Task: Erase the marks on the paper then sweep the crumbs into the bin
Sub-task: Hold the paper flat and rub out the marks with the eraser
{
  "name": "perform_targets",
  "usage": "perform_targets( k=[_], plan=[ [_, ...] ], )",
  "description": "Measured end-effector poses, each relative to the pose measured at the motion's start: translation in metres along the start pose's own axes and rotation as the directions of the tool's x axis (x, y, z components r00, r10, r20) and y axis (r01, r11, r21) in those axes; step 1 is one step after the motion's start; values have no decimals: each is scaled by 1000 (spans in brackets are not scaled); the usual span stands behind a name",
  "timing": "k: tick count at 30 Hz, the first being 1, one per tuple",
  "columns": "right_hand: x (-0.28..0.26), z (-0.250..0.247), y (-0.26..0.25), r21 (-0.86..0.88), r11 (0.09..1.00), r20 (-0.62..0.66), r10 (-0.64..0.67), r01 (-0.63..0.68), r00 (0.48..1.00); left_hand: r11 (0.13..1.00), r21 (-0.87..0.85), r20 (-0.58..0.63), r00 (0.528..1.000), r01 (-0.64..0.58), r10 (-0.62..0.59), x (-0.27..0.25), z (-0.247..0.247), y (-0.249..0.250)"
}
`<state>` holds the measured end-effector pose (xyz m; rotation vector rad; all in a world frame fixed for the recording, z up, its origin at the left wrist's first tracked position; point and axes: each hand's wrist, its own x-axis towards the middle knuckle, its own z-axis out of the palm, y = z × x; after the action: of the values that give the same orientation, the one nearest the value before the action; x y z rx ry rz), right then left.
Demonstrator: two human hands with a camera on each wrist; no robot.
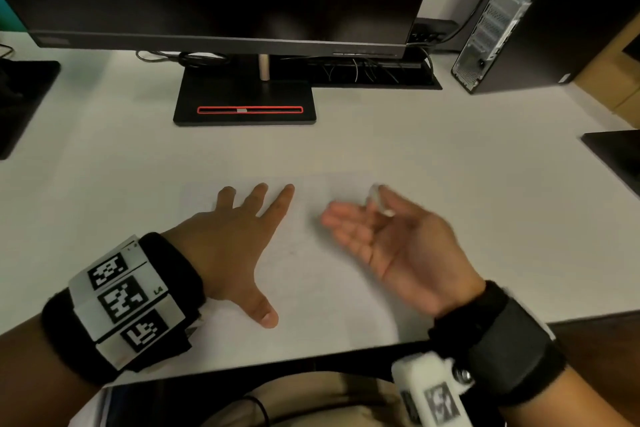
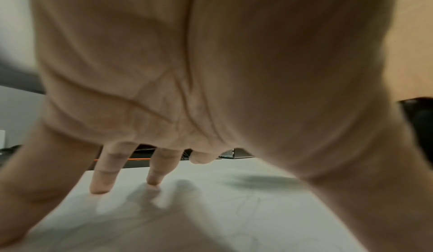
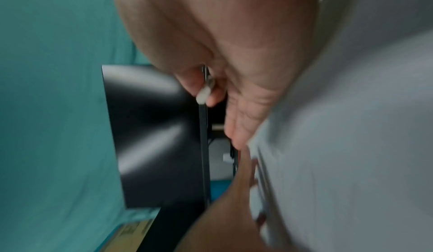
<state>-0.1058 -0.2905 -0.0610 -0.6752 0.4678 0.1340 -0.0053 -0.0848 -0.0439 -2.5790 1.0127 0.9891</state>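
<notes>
Paper (image 1: pixel 304 274) lies flat on the white desk (image 1: pixel 485 191), faint pencil marks barely visible near its centre. The left hand (image 1: pixel 225 243) presses it with fingers spread straight. The right hand (image 1: pixel 391 239), blurred, pinches a small white eraser (image 1: pixel 379 199) between thumb and forefinger, other fingers extended.

- White desk (image 1: pixel 450 156): it carries everything listed here.
- Sheet of paper (image 1: pixel 311 274): flat on the desk under the left hand (image 1: pixel 228 246), reaching across beneath the right hand (image 1: pixel 391 239).
- Monitor stand base (image 1: pixel 244 104): beyond both hands.
- Computer tower (image 1: pixel 512 14): far beyond the right hand, at the desk's back edge.
</notes>
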Motion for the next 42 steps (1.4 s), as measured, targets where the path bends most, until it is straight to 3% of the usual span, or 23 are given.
perform_targets(
  k=[1, 3, 5, 7, 9, 11, 13, 15, 17, 19, 21, 24, 26, 27, 29, 31, 33, 35, 37, 39, 41, 42],
  plan=[
    [-4, 9, 13, -137, 984, 64, 120, -111, 991, 1000, -1, 0, 1000, 3, -3, 0, 1, 0],
    [-2, 20, 28, -326, 909, 76, 298, -258, 952, 1000, -6, 1, 1000, 7, -7, 0, 1, 0],
    [11, 21, 23, -314, 895, 29, 344, -318, 939, 1000, -13, 5, 1000, 11, -11, -1, 1, 0],
    [33, 11, 4, -180, 953, -51, 238, -243, 970, 1000, -6, 5, 1000, 12, -12, -3, 0, -1],
    [48, -4, -22, -25, 1000, -178, -1, -3, 984, 1000, -2, 7, 1000, 9, -9, -4, 0, 0],
    [48, -14, -39, 47, 973, -305, -202, 226, 931, 1000, -4, 6, 1000, 7, -7, -5, 0, 0],
    [40, -12, -40, 55, 952, -305, -272, 302, 913, 1000, 1, -1, 1000, 4, -4, -5, -1, 0],
    [34, 3, -25, 34, 979, -183, -190, 199, 965, 1000, 4, -8, 1000, 8, -8, -4, -1, 0],
    [33, 20, -1, -122, 992, -48, 10, -16, 999, 1000, 4, -7, 1000, 13, -13, -3, -1, 1],
    [38, 31, 14, -315, 928, 3, 209, -198, 978, 1000, -1, -5, 1000, 28, -28, -2, 0, 1],
    [50, 32, 9, -324, 917, -6, 243, -232, 970, 999, 6, -8, 999, 35, -35, -3, 2, 0],
    [75, 15, -24, -83, 996, -145, 3, -16, 989, 999, -1, 0, 999, 33, -33, -3, 3, -2],
    [77, 3, -45, 36, 976, -268, -199, 217, 942, 999, -13, 12, 999, 36, -36, -4, 2, -2],
    [72, 0, -50, 69, 957, -293, -250, 281, 923, 999, -12, 13, 999, 36, -36, -5, 2, -2],
    [56, 0, -50, 82, 956, -213, -260, 283, 942, 999, -4, 11, 999, 34, -34, -5, 1, -1],
    [34, 6, -38, -20, 989, -78, -147, 146, 986, 1000, 5, 8, 999, 31, -31, -5, 0, -1],
    [12, 5, -18, -180, 982, 19, 69, -64, 997, 1000, 5, 5, 1000, 29, -29, -4, 2, -1],
    [-7, -6, 0, -342, 906, 68, 287, -248, 956, 1000, -5, 3, 1000, 26, -26, -2, 3, -1],
    [-17, -18, 3, -404, 841, 56, 416, -361, 908, 999, -24, 5, 1000, 26, -26, -2, 4, -1],
    [-13, -31, -10, -297, 896, -20, 339, -330, 940, 999, -37, 3, 1000, 18, -18, -2, 3, -1],
    [-5, -38, -30, -143, 989, -159, 19, -42, 987, 999, -42, 2, 1000, 14, -13, -4, 2, 0],
    [-4, -36, -37, -130, 984, -216, -149, 123, 965, 999, -40, 3, 1000, 16, -16, -4, 2, 0]
  ],
)
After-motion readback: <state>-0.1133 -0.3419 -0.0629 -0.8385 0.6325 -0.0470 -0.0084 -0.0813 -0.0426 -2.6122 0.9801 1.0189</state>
